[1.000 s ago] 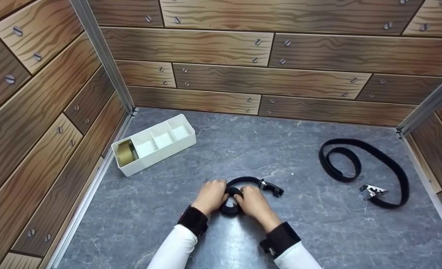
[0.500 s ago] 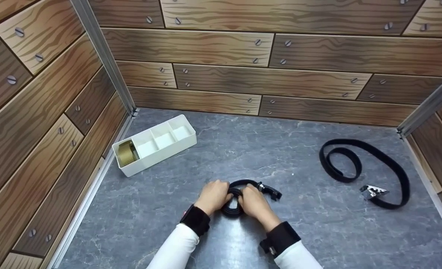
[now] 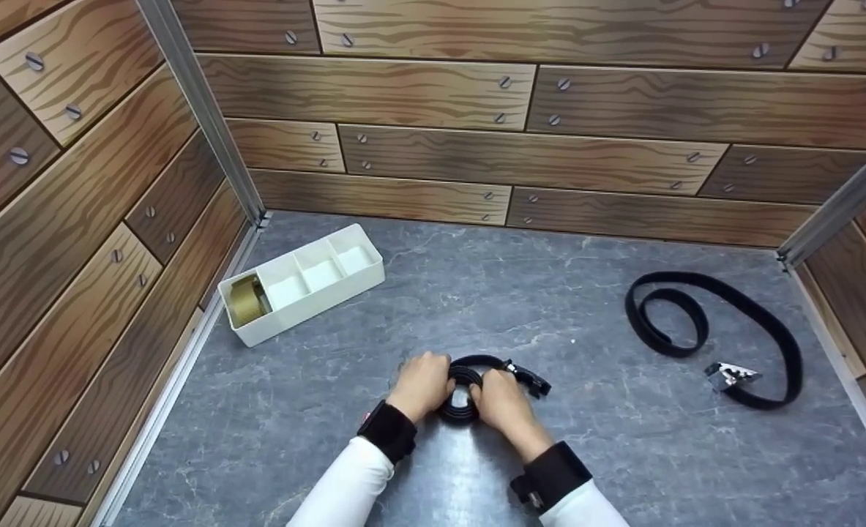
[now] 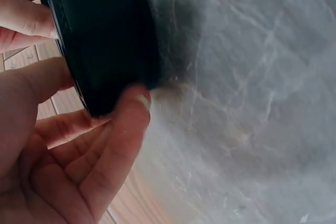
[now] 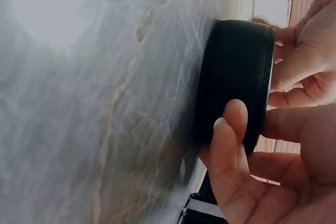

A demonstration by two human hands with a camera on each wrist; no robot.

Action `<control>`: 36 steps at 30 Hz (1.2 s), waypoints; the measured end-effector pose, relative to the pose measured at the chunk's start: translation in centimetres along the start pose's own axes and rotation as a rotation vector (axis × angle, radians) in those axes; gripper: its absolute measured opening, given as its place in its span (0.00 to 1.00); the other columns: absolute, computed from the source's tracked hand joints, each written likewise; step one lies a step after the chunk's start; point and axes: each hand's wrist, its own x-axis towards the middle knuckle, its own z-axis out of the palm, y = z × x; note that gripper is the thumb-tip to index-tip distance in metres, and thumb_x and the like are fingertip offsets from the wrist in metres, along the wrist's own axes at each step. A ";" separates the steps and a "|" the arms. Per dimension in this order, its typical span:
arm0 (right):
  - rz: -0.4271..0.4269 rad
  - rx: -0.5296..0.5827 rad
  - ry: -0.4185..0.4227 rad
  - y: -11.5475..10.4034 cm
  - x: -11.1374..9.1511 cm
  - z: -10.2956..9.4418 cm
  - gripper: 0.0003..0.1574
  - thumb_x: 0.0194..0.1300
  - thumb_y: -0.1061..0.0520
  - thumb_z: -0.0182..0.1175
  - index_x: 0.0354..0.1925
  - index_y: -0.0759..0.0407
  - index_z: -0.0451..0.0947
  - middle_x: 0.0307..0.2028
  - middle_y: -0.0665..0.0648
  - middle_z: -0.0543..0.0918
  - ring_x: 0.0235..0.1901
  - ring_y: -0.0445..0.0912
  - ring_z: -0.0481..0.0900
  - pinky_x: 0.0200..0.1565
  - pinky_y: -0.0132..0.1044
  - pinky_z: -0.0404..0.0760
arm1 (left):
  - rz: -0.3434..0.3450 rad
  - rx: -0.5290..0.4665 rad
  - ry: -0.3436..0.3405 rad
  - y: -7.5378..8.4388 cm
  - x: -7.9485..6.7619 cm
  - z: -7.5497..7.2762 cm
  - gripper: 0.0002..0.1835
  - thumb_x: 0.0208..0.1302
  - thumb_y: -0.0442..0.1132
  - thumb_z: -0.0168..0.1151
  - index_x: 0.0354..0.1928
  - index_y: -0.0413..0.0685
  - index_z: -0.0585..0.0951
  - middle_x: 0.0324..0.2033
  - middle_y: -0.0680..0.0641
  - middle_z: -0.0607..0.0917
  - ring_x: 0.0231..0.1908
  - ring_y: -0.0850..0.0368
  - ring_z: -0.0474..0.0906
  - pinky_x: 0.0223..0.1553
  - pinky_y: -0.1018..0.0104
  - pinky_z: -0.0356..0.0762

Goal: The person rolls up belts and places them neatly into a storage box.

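A black belt is wound into a tight coil on the grey marbled surface, between both hands. Its free end curves behind the coil to a dark metal buckle at the right. My left hand grips the coil's left side, thumb inside the ring and fingers outside. From the right, my right hand pinches the coil in the same way. In the left wrist view, the belt's outer face stands on edge between thumb and fingers. The right wrist view shows the coil with fingertips against its outer face.
A white divided box stands at the back left; a rolled olive-brown belt fills its leftmost compartment. At the right lies another black belt, loosely looped, with a shiny silver buckle. Wood-patterned walls enclose the surface.
Both hands have shifted slightly right with the coil, and the right hand sits a little lower. The belt's free end now lies closer to the coil, its buckle drawn slightly inward.
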 end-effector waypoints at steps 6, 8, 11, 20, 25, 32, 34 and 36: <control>-0.057 -0.054 -0.030 0.0 0.3 -0.4 0.13 0.65 0.58 0.62 0.30 0.69 0.78 0.34 0.68 0.82 0.35 0.63 0.82 0.38 0.53 0.80 | 0.042 0.041 -0.042 0.1 0.1 -0.1 0.11 0.56 0.40 0.68 0.39 0.42 0.81 0.31 0.41 0.85 0.33 0.42 0.83 0.33 0.50 0.79; -0.070 -0.066 -0.048 0.0 0.4 -0.5 0.14 0.66 0.58 0.61 0.32 0.70 0.78 0.35 0.67 0.81 0.36 0.63 0.81 0.39 0.53 0.80 | 0.058 0.035 -0.041 0.1 0.1 0.0 0.11 0.58 0.41 0.68 0.39 0.43 0.80 0.31 0.41 0.85 0.33 0.43 0.83 0.33 0.51 0.79; -0.079 -0.072 -0.058 0.2 0.6 -0.5 0.14 0.66 0.57 0.61 0.34 0.70 0.78 0.36 0.67 0.81 0.37 0.63 0.81 0.41 0.54 0.80 | 0.078 0.014 -0.023 -0.1 0.1 0.3 0.09 0.60 0.42 0.67 0.36 0.45 0.79 0.30 0.42 0.85 0.33 0.43 0.83 0.32 0.51 0.79; -0.102 -0.017 -0.011 0.5 0.3 -0.4 0.11 0.66 0.55 0.62 0.36 0.63 0.82 0.40 0.66 0.83 0.42 0.63 0.81 0.44 0.55 0.79 | 0.068 -0.019 0.044 -0.2 0.1 0.6 0.08 0.58 0.39 0.68 0.34 0.44 0.80 0.29 0.42 0.85 0.30 0.42 0.83 0.29 0.51 0.78; -0.022 0.015 -0.017 0.2 -0.1 -0.5 0.15 0.64 0.54 0.65 0.36 0.67 0.82 0.36 0.69 0.84 0.36 0.59 0.84 0.37 0.52 0.81 | 0.016 -0.025 0.048 0.0 0.0 0.7 0.11 0.58 0.39 0.67 0.41 0.43 0.82 0.31 0.40 0.86 0.31 0.40 0.84 0.30 0.50 0.79; -0.035 0.015 -0.015 0.1 -0.3 -0.3 0.11 0.63 0.60 0.63 0.37 0.70 0.81 0.35 0.71 0.83 0.35 0.61 0.84 0.36 0.52 0.81 | 0.006 -0.003 0.032 -0.1 0.0 0.6 0.11 0.53 0.43 0.70 0.33 0.45 0.79 0.29 0.42 0.85 0.30 0.42 0.83 0.29 0.51 0.78; -0.043 -0.001 -0.027 0.1 -0.2 -0.3 0.11 0.63 0.61 0.62 0.39 0.70 0.81 0.36 0.71 0.82 0.36 0.63 0.83 0.36 0.53 0.81 | 0.013 -0.003 0.010 -0.2 0.0 0.6 0.12 0.51 0.44 0.70 0.32 0.45 0.79 0.28 0.43 0.85 0.31 0.42 0.83 0.31 0.51 0.78; -0.062 -0.028 -0.041 0.2 -0.1 -0.4 0.11 0.63 0.61 0.61 0.39 0.69 0.80 0.36 0.70 0.82 0.34 0.63 0.82 0.35 0.53 0.81 | 0.025 -0.007 -0.012 -0.2 0.0 0.5 0.12 0.52 0.44 0.69 0.32 0.44 0.79 0.28 0.43 0.84 0.31 0.43 0.83 0.32 0.52 0.79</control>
